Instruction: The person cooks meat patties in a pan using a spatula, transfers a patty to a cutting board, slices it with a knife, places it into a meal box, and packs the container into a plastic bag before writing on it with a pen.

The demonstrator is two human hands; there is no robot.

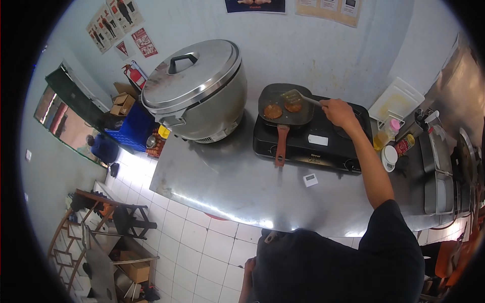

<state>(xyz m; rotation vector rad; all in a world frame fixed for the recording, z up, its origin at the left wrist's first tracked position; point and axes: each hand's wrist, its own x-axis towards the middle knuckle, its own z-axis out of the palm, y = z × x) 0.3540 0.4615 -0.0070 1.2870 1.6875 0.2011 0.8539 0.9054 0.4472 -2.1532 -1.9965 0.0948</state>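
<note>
My right hand [337, 111] grips the handle of a slotted spatula [293, 97], reaching over the stove from the right. The spatula's blade is over one of two browned round patties [292, 105] in a dark square frying pan [286, 90]. The other patty [273, 111] lies to its left in the pan. The pan sits on the left side of a black two-burner gas stove [265, 143], its reddish-brown handle pointing toward me. My left hand [250, 265] hangs low beside my body, below the table edge. Its fingers are mostly hidden.
A large lidded metal rice cooker [202, 113] stands left of the stove on the steel table [212, 177]. A small white timer [310, 180] lies in front. At right are an oil bottle [386, 134], a white scale [389, 157], a cutting board [396, 103] and metal trays [444, 192].
</note>
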